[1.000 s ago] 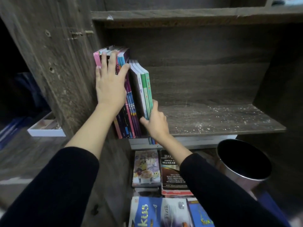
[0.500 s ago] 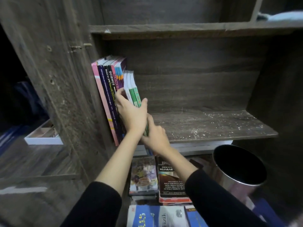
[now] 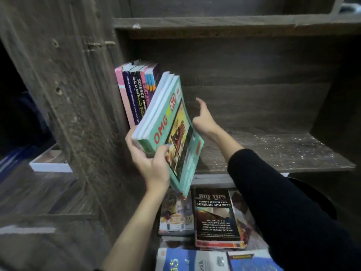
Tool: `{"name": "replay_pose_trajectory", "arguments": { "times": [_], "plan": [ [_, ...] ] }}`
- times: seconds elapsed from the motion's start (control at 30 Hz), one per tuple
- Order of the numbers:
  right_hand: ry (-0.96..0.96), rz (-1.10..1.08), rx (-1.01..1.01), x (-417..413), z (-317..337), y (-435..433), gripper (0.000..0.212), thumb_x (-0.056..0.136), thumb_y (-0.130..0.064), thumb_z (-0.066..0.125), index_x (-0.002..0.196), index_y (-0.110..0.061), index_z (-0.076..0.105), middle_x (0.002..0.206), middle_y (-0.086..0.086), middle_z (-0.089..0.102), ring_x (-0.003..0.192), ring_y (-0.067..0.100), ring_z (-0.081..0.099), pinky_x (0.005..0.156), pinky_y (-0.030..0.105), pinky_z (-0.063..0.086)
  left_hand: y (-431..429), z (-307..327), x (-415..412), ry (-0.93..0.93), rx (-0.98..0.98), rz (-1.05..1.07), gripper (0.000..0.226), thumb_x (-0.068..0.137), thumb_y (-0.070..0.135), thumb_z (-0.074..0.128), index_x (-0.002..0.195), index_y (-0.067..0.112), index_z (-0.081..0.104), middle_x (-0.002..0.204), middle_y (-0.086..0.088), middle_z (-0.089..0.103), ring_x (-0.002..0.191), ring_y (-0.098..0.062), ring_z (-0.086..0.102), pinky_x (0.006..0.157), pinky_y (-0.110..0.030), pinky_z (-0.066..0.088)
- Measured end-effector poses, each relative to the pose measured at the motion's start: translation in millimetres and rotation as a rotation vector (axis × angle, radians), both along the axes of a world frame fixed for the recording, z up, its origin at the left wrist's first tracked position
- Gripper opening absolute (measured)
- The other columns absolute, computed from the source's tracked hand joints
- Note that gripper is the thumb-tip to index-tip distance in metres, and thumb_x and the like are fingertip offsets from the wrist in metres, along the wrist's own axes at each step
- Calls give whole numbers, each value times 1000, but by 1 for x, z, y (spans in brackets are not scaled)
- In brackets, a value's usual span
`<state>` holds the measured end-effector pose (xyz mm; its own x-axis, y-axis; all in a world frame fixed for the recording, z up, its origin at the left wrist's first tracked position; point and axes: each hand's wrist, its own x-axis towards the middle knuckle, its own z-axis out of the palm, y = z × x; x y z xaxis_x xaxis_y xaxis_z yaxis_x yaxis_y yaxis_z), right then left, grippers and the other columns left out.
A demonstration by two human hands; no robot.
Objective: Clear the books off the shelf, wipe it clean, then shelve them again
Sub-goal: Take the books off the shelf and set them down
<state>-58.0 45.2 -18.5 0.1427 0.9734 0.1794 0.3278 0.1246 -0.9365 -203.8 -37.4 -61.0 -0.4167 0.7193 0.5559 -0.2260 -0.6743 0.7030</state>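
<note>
My left hand point(image 3: 150, 163) grips a small stack of green-covered books point(image 3: 172, 122), tilted out in front of the wooden shelf point(image 3: 273, 151). The top cover reads "OMG 60". My right hand point(image 3: 203, 120) is beside the stack's right edge, above the shelf board, fingers loose and holding nothing. Several more books point(image 3: 136, 90) stand upright at the shelf's left end against the side panel. The shelf board is speckled with pale dust.
Books lie in piles on the floor below, among them a dark "HOT TIPS" book point(image 3: 216, 214) and blue ones point(image 3: 195, 261). A dark round bin point(image 3: 320, 200) stands at the lower right, mostly behind my sleeve. A white tray point(image 3: 48, 163) sits at the left.
The green books have come out of the row on the shelf and now tilt forward in my left hand. My right hand has let go and moved to the right.
</note>
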Motion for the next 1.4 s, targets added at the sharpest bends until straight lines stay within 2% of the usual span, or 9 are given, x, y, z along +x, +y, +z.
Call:
{"name": "replay_pose_trajectory", "arguments": {
  "times": [0.1, 0.2, 0.3, 0.47, 0.57, 0.8, 1.1, 1.27, 1.4],
  "plan": [
    [39, 49, -43, -8, 1, 11, 63, 90, -6, 57, 146, -15, 29, 138, 10, 46, 124, 24, 50, 98, 36, 47, -3, -8, -4, -74, 80, 12, 57, 59, -10, 50, 107, 20, 46, 101, -7, 55, 95, -14, 60, 80, -27, 50],
    [59, 69, -52, -14, -5, 13, 18, 96, -8, 48, 111, -7, 57, 103, 5, 66, 90, 16, 65, 75, 23, 57, -5, -10, -8, -53, 87, 35, 56, 58, -9, 49, 106, 21, 48, 99, -8, 55, 93, -14, 60, 78, -26, 50],
    [110, -28, -19, -14, -7, 9, 18, 96, -6, 44, 102, -5, 61, 91, 4, 68, 78, 14, 66, 59, 17, 55, -6, -10, -10, -39, 84, 55, 55, 58, -7, 50, 104, 22, 48, 98, -8, 55, 91, -12, 60, 77, -25, 50],
    [207, -190, -31, -4, -7, -9, 24, 91, -1, 40, 84, -13, 60, 91, 6, 70, 83, 21, 69, 74, 35, 59, -9, -9, -15, 26, 164, 7, 49, 59, 12, 54, 106, 22, 47, 99, -11, 55, 95, -25, 59, 77, -33, 51],
    [289, -302, -10, 8, -9, -36, 30, 85, 4, 37, 80, -14, 60, 85, 4, 70, 84, 24, 69, 73, 38, 59, -14, -2, -10, 66, 145, -30, 50, 59, -1, 53, 106, 17, 47, 96, -7, 56, 92, -14, 61, 74, -26, 51],
    [377, -586, 34, 50, -22, -106, 31, 64, -8, 39, 83, -6, 64, 87, 10, 72, 88, 31, 68, 80, 54, 55, -41, 9, 20, 95, 36, -185, 39, 56, -5, 46, 92, 10, 49, 80, 1, 58, 72, -3, 59, 59, -19, 47],
    [350, -885, -206, 118, -124, -211, 14, 84, -11, 50, 81, -23, 58, 88, 2, 69, 85, 23, 66, 84, 45, 55, -86, -79, 92, 198, -282, -371, 36, 51, -1, 48, 81, 20, 51, 73, 0, 57, 61, 0, 58, 50, -16, 44],
    [306, -1043, -419, 141, -200, -254, 16, 84, -7, 48, 94, -13, 59, 80, 4, 61, 62, 12, 50, 66, 29, 38, -104, -142, 124, 352, -539, -515, 34, 50, 0, 50, 80, 16, 52, 70, 0, 57, 55, 2, 53, 47, -19, 44],
    [307, -1091, -583, 157, -258, -273, 24, 85, -8, 50, 109, -6, 53, 87, 8, 62, 77, 25, 61, 69, 37, 51, -116, -193, 145, 444, -737, -583, 37, 67, -24, 51, 92, 4, 55, 73, -1, 57, 61, -7, 54, 45, -13, 43]
  ]
}}
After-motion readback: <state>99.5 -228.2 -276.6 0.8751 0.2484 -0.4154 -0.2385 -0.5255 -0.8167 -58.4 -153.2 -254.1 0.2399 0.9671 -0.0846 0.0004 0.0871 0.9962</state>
